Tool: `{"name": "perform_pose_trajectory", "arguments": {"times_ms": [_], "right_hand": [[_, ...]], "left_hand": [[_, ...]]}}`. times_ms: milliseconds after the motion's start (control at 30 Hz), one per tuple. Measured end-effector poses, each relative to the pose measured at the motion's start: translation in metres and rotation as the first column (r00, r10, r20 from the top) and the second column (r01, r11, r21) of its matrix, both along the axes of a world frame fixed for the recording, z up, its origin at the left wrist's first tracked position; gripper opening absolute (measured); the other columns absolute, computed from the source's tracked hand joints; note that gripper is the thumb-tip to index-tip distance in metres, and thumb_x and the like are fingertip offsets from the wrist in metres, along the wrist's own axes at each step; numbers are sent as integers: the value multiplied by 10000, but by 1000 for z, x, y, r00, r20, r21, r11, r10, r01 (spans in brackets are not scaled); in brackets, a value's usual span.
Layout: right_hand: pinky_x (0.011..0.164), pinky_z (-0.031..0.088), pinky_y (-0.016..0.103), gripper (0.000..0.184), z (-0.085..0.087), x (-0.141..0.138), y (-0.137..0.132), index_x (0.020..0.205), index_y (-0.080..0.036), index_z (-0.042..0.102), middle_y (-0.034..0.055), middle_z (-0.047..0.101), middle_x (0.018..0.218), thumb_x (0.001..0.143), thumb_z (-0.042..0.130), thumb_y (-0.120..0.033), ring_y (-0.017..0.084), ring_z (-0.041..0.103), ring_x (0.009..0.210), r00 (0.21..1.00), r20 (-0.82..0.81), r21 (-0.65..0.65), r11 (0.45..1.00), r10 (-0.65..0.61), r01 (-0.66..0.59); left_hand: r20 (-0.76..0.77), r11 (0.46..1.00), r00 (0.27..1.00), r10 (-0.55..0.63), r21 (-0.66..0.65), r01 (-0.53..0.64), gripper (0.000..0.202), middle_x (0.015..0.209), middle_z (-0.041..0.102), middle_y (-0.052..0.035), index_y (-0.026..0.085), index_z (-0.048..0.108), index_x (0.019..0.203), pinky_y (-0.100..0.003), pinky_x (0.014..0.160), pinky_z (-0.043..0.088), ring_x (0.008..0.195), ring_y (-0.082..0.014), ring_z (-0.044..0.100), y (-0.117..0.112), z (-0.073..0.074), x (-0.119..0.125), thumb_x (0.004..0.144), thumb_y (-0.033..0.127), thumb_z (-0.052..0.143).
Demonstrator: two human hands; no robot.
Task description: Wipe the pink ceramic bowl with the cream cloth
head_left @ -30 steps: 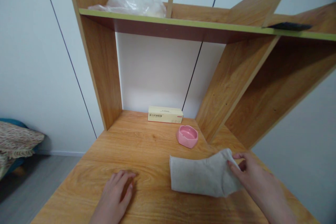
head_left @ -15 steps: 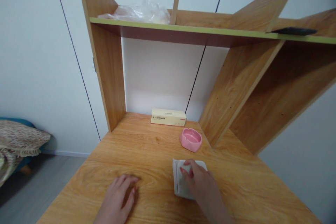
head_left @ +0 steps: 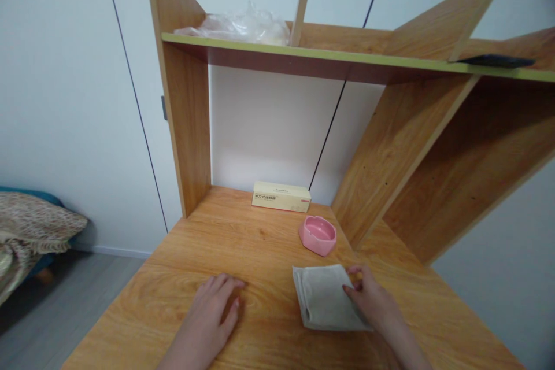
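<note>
A folded grey-white cloth lies on the wooden desk in front of me. My right hand pinches its right edge between thumb and fingers, and that side looks slightly raised. To the left of the cloth, my left hand rests on the bare wood with fingers loosely curved and the thumb apart, holding nothing. A pink angular ashtray stands just behind the cloth, apart from both hands.
A long cream box with printed lettering stands at the back of the desk. Above runs a shelf bearing a clear plastic bag and a flat dark object. A wooden upright bounds the right. Left, a patterned blanket covers blue furniture.
My right hand has shifted from the top of the cloth to its right edge, and the cloth now spreads wider to the right. My left hand has moved slightly forward and right.
</note>
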State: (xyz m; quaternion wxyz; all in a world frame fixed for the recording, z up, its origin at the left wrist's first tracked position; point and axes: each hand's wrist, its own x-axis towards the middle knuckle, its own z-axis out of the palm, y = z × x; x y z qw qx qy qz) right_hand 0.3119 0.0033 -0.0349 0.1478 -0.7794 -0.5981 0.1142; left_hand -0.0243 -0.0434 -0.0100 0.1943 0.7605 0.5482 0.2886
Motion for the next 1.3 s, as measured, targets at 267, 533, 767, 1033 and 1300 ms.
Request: {"name": "perform_pose_trajectory", "arguments": {"times_ms": [267, 533, 767, 1033, 1300], "right_hand": [[739, 399, 433, 278, 35, 3, 20, 926, -173, 508, 149, 586, 982, 709, 422, -324, 300, 540, 934, 994, 47, 327, 942, -97, 76], [669, 444, 309, 329, 31, -105, 34, 858, -187, 572, 40, 609, 794, 628, 631, -415, 164, 575, 717, 339, -880, 279, 940, 333, -199], [757, 421, 318, 337, 5, -129, 28, 833, -156, 629, 49, 647, 765, 588, 711, -372, 158, 597, 749, -40, -994, 105, 970, 98, -221], [768, 417, 333, 312, -1, -120, 24, 886, -143, 634, 74, 670, 821, 608, 692, -272, 174, 619, 762, -210, -976, 9, 956, -55, -294], [779, 406, 309, 239, -4, -121, 22, 869, -135, 636, 69, 675, 781, 647, 657, -219, 159, 615, 762, -278, -958, 31, 938, -71, -346]], "left_hand": [[270, 983, 960, -78, -137, 118, 269, 1089, 578, -55, 222, 577, 1024, -354, 949, 331, 1048, -198, 488, 19, 16, 12, 776, 272, 484], [905, 758, 327, 273, -412, 506, 326, 1191, 534, -136, 107, 567, 1036, -308, 915, 379, 1081, -203, 505, 83, 22, 38, 816, 313, 442], [878, 635, 51, 476, -383, 670, 314, 1138, 565, -171, 29, 534, 1053, -276, 932, 377, 1076, -190, 518, 101, -15, 34, 806, 204, 448], [831, 577, -22, 556, -367, 729, 367, 1156, 557, -164, 11, 493, 1116, -270, 954, 363, 1112, -184, 491, 100, -28, 35, 766, 106, 437], [821, 569, 47, 569, -435, 698, 361, 1132, 574, -166, 18, 497, 1106, -256, 921, 391, 1077, -181, 522, 103, -29, 38, 758, 101, 450]]}}
